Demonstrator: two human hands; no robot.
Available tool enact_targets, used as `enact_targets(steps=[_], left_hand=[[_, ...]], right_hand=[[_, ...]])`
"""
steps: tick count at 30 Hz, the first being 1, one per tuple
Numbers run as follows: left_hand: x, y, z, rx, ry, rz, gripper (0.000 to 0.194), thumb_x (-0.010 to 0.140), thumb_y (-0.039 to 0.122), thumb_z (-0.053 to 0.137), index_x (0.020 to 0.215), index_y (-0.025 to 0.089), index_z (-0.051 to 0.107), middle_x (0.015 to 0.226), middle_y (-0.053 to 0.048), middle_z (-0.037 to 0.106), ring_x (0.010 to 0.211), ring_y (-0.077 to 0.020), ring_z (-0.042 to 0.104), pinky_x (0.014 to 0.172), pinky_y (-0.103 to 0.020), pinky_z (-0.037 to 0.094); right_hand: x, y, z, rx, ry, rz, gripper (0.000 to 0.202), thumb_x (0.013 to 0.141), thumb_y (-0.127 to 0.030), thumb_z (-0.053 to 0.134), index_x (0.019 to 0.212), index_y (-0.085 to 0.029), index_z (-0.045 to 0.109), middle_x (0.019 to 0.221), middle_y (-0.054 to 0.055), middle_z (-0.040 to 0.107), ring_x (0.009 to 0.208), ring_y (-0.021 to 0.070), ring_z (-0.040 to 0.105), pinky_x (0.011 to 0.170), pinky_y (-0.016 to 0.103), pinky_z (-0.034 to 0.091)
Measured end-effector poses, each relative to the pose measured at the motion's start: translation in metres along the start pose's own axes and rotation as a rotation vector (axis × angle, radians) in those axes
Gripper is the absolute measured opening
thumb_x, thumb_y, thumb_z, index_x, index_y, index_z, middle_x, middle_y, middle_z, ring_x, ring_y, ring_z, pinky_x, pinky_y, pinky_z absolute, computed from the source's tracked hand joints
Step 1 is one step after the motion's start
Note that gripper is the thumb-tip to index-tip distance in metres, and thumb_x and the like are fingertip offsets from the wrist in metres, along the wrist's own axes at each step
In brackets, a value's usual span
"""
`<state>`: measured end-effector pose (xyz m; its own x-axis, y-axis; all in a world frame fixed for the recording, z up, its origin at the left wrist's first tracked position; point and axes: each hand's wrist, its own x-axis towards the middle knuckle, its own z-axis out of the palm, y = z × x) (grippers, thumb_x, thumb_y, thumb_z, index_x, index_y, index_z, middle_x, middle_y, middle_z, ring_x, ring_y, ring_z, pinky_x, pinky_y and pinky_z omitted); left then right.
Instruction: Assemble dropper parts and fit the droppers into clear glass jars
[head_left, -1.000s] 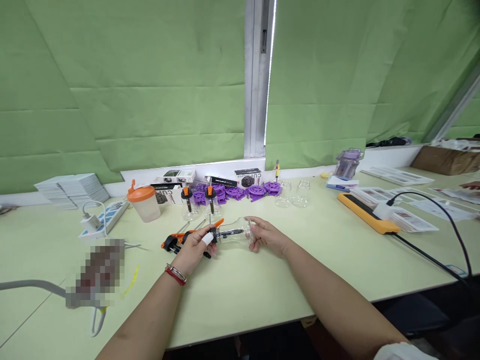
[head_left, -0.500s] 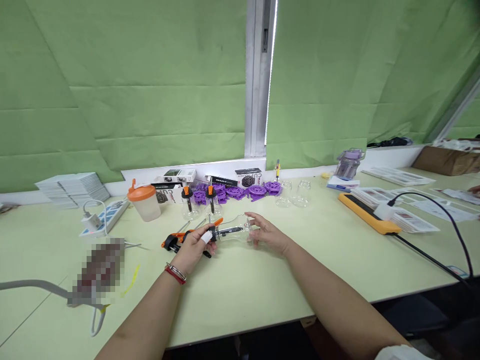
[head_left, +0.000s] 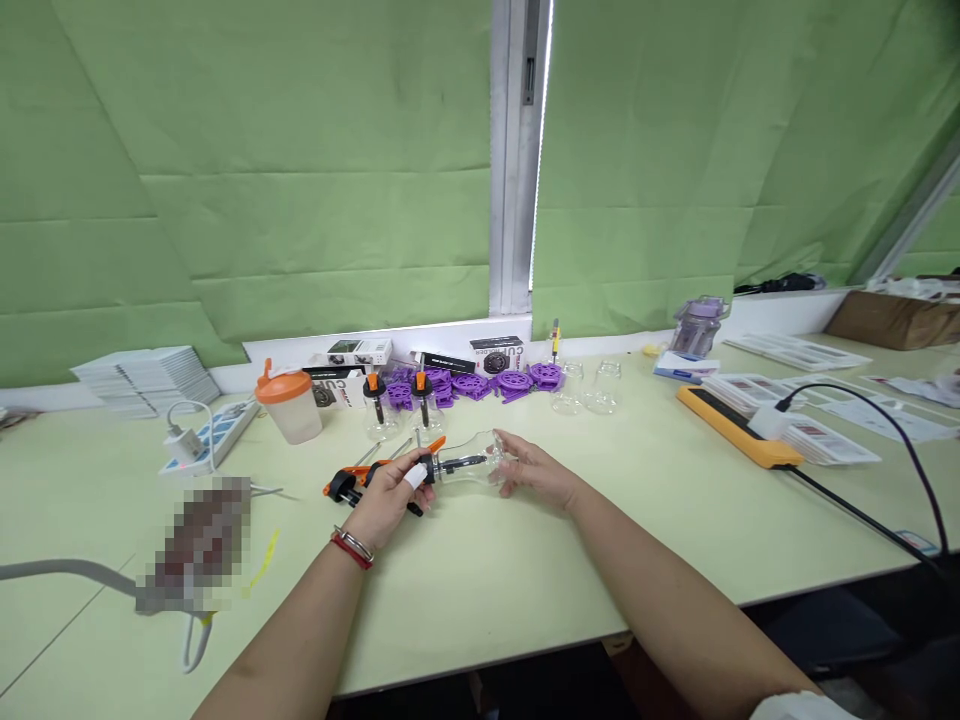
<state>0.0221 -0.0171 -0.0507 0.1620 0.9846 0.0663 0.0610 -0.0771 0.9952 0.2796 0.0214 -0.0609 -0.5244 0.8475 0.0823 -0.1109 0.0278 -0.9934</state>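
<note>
A clear glass bottle [head_left: 471,446] lies sideways between my hands, a black dropper-like stem inside it. My left hand [head_left: 391,497], white wrap on its thumb, is closed round the black-and-orange bottle cap [head_left: 428,466] at the neck. My right hand [head_left: 538,472] grips the wide base, fingers curved round the glass. Loose black-and-orange caps [head_left: 343,488] with stems lie beside my left hand, partly hidden by it. Behind stand two capped glass bottles [head_left: 381,420], upright, and two uncapped glass bottles [head_left: 603,390] farther right.
Purple plastic parts [head_left: 471,385] and small boxes [head_left: 498,356] line the wall. An orange-lidded cup [head_left: 296,415] and a white power strip [head_left: 225,437] are to the left. A yellow power strip [head_left: 739,430] with a black cable, plus a purple-lidded bottle [head_left: 699,328], are to the right.
My right-hand fingers have shifted slightly round the base of the bottle. The bottle and my left hand stay nearly in place.
</note>
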Motion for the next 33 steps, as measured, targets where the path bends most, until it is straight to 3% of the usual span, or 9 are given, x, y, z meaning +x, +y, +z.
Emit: enact_targets(steps=[4,13,15,18,20,22,24,29,33], left_hand=[[-0.0007,0.0004,0.0004,-0.002,-0.008,0.011,0.059,0.078,0.044,0.058,0.126,0.009,0.051,0.064,-0.002,0.063,0.055,-0.0148,0.056,0.057,-0.029,0.046],[-0.0018,0.0035,0.0024,0.012,-0.029,0.037,0.054,0.079,0.044,0.058,0.122,0.012,0.054,0.065,-0.003,0.063,0.055,-0.0156,0.056,0.058,-0.031,0.047],[-0.0017,0.0032,0.0024,0.003,-0.028,0.027,0.054,0.079,0.043,0.059,0.123,0.013,0.054,0.064,-0.002,0.063,0.055,-0.0153,0.056,0.058,-0.031,0.046],[-0.0011,0.0024,0.0014,-0.016,-0.020,0.011,0.056,0.078,0.042,0.060,0.125,0.012,0.052,0.064,-0.002,0.063,0.056,-0.0151,0.056,0.058,-0.030,0.046],[-0.0006,0.0019,0.0006,-0.018,-0.013,0.004,0.057,0.078,0.042,0.060,0.126,0.013,0.052,0.065,-0.002,0.064,0.057,-0.0154,0.056,0.058,-0.030,0.046],[-0.0003,0.0017,0.0004,-0.015,-0.009,0.000,0.058,0.078,0.042,0.060,0.126,0.012,0.052,0.065,-0.002,0.064,0.056,-0.0157,0.056,0.057,-0.030,0.046],[-0.0003,0.0018,0.0008,-0.011,-0.008,0.005,0.059,0.077,0.043,0.061,0.126,0.012,0.052,0.064,-0.002,0.064,0.056,-0.0156,0.056,0.058,-0.030,0.046],[-0.0011,0.0037,0.0025,-0.008,-0.018,0.018,0.057,0.077,0.043,0.060,0.125,0.011,0.053,0.063,-0.002,0.063,0.055,-0.0149,0.056,0.058,-0.030,0.047],[-0.0008,0.0044,0.0017,0.000,-0.010,0.007,0.059,0.077,0.042,0.060,0.126,0.011,0.051,0.064,-0.002,0.064,0.057,-0.0156,0.057,0.058,-0.030,0.047]], right_hand=[[-0.0014,-0.0014,-0.0016,-0.012,0.007,0.000,0.079,0.072,-0.036,0.073,0.139,-0.035,0.030,0.117,0.007,0.049,0.075,0.0144,0.065,0.062,0.030,0.054],[0.0058,0.0055,0.0030,-0.069,0.066,0.114,0.053,0.083,-0.063,0.045,0.110,-0.018,0.051,0.067,0.001,0.060,0.043,0.0093,0.054,0.037,0.019,0.041],[0.0054,0.0056,0.0017,-0.063,0.054,0.106,0.053,0.083,-0.064,0.044,0.108,-0.018,0.053,0.070,0.002,0.061,0.047,0.0102,0.056,0.039,0.020,0.043],[0.0020,0.0025,-0.0015,-0.007,-0.023,0.047,0.052,0.081,-0.056,0.056,0.117,-0.018,0.055,0.101,0.010,0.062,0.076,0.0156,0.063,0.057,0.026,0.053],[-0.0010,-0.0004,-0.0034,0.017,-0.058,0.021,0.062,0.075,-0.044,0.068,0.130,-0.025,0.047,0.127,0.011,0.050,0.095,0.0186,0.061,0.069,0.030,0.055],[-0.0032,-0.0023,-0.0041,0.016,-0.061,0.019,0.080,0.070,-0.036,0.075,0.138,-0.034,0.034,0.136,0.010,0.039,0.096,0.0190,0.061,0.071,0.032,0.055],[-0.0037,-0.0026,-0.0038,0.017,-0.055,0.039,0.082,0.070,-0.037,0.075,0.139,-0.035,0.031,0.129,0.011,0.044,0.086,0.0179,0.065,0.066,0.031,0.055],[0.0007,0.0011,-0.0009,-0.015,-0.033,0.060,0.058,0.079,-0.056,0.058,0.123,-0.021,0.046,0.087,0.005,0.058,0.059,0.0134,0.063,0.048,0.024,0.049],[0.0017,0.0007,-0.0005,-0.058,-0.008,0.008,0.058,0.080,-0.057,0.057,0.122,-0.018,0.051,0.093,0.008,0.058,0.071,0.0142,0.061,0.054,0.025,0.052]])
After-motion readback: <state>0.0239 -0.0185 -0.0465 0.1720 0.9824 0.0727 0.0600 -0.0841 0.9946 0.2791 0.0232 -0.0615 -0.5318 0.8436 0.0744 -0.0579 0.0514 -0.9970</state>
